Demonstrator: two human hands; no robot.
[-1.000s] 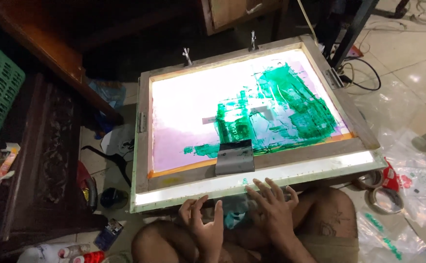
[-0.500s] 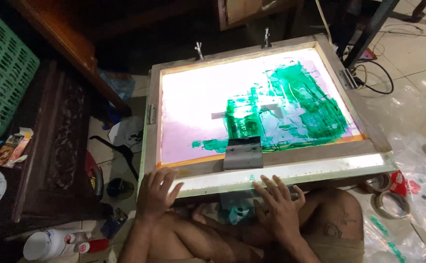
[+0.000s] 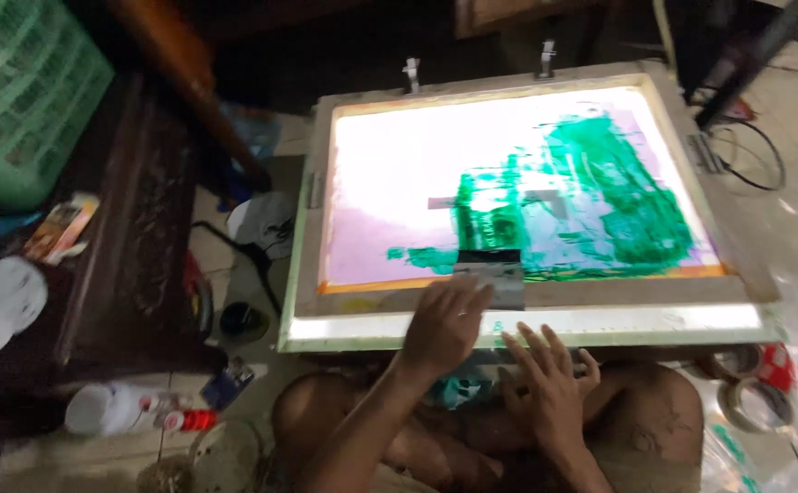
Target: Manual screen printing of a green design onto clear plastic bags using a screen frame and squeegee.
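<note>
The left hand (image 3: 449, 319), fingers loosely spread on the squeegee (image 3: 490, 271), could smear wet green ink (image 3: 599, 192) across the screen frame (image 3: 526, 297); the right hand (image 3: 545, 388) hovers open, holding nothing.

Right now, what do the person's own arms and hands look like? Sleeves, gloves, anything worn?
Both arms are bare to the edge of the picture: no sleeves show. The left hand and the right hand have no gloves, and no rings, watch or bands can be made out. The picture is blurred, so small marks or green ink stains on the fingers cannot be told.
</note>
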